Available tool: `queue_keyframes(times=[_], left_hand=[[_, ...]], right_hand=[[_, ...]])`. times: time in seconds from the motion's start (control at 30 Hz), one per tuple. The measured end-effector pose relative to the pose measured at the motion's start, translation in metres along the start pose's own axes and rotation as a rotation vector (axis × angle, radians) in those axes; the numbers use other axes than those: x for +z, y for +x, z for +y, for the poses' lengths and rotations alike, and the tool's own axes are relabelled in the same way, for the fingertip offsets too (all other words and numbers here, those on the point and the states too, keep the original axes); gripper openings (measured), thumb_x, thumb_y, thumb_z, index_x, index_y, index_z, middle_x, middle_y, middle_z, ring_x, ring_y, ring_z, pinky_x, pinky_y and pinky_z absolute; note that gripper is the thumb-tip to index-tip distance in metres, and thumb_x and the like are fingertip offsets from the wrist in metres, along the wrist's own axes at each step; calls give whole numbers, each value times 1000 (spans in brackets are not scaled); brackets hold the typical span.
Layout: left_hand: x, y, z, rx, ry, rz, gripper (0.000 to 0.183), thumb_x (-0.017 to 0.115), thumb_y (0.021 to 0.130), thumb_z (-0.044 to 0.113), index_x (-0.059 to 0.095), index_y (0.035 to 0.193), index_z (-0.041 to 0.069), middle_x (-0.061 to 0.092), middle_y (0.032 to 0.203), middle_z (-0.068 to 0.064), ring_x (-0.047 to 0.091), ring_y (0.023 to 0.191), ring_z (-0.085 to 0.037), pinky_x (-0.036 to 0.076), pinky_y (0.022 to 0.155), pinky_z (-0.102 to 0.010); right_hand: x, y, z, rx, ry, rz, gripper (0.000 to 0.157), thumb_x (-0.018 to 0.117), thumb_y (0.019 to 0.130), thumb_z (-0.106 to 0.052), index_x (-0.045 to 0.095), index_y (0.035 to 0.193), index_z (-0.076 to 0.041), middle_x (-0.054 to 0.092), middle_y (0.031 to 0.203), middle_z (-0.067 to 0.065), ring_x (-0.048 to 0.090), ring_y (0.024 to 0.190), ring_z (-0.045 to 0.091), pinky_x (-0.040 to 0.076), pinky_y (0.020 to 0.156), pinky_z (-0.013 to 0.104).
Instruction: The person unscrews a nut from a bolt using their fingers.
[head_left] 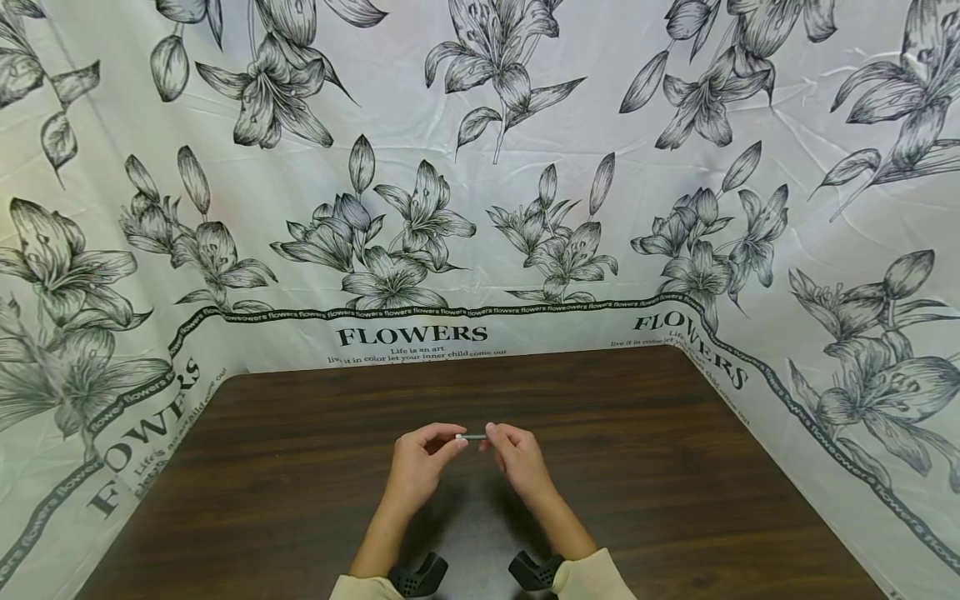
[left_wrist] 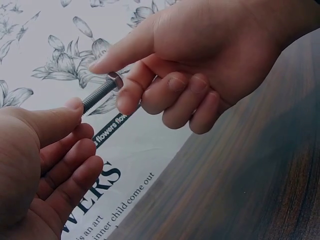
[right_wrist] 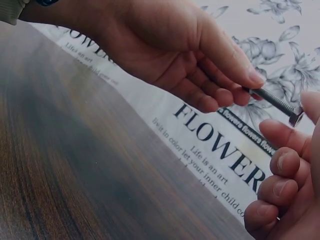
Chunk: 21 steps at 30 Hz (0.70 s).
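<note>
A dark metal bolt (head_left: pixel 474 437) with a threaded shank is held up between both hands, above the table. My left hand (head_left: pixel 418 461) pinches the threaded end between thumb and fingers; its other fingers curve loosely below in the left wrist view. At the other end, the bolt head (left_wrist: pixel 115 80) lies between the thumb and index finger of my right hand (head_left: pixel 521 460). The right hand's remaining fingers are curled toward the palm. In the right wrist view the shank (right_wrist: pixel 274 101) shows between the hands, while fingertips cover its far end.
A dark wood-grain table (head_left: pixel 300 467) lies under the hands. White cloth (head_left: pixel 555 250) with black flower drawings and lettering stands behind it and along both sides. Each wrist carries a black device (head_left: pixel 422 577) near a pale sleeve (head_left: pixel 596 577).
</note>
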<state>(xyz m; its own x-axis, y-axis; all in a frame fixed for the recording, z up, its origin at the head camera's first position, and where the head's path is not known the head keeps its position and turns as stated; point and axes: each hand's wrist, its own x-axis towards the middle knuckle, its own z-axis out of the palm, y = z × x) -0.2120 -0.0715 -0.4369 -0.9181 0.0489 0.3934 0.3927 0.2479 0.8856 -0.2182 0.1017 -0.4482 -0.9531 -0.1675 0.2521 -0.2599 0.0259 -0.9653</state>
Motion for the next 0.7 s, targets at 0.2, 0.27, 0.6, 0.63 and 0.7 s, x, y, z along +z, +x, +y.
queue_keyframes(times=[0.2, 0.27, 0.6, 0.63, 0.7], left_hand=[[-3, -2, 12, -5, 20, -12, 11, 74, 82, -3, 74, 92, 2, 69, 82, -10, 62, 71, -22, 52, 65, -27], [-3, -2, 12, -6, 17, -11, 11, 74, 82, -3, 74, 92, 3, 69, 81, -9, 62, 71, -21, 52, 65, -27], [-3, -1, 10, -5, 9, -5, 11, 74, 82, -3, 74, 92, 3, 68, 81, -9, 61, 70, -19, 51, 64, -26], [-3, 0, 10, -5, 11, -3, 11, 74, 82, -3, 74, 92, 3, 68, 81, -9, 61, 71, -19, 51, 64, -26], [-2, 0, 9, 1, 13, -1, 11, 74, 82, -3, 74, 92, 3, 68, 81, -9, 61, 71, -19, 51, 64, -26]], right_hand=[[-1, 0, 1, 11, 46, -28, 33, 54, 100, -12, 61, 85, 15, 41, 50, -3, 35, 45, 5, 29, 45, 19], [-2, 0, 1, 12, 57, -34, 32, 54, 100, -12, 61, 86, 16, 41, 51, -3, 35, 44, 4, 29, 44, 19], [-4, 2, 1, -8, 81, -40, 20, 57, 97, -6, 62, 88, 12, 41, 54, 0, 37, 46, 5, 32, 45, 19], [-5, 2, 1, -11, 77, -41, 20, 58, 97, -5, 63, 89, 12, 41, 55, 0, 37, 46, 5, 32, 45, 19], [-5, 1, 0, -15, 72, -41, 19, 58, 97, -4, 63, 92, 13, 41, 55, 0, 37, 46, 5, 32, 45, 19]])
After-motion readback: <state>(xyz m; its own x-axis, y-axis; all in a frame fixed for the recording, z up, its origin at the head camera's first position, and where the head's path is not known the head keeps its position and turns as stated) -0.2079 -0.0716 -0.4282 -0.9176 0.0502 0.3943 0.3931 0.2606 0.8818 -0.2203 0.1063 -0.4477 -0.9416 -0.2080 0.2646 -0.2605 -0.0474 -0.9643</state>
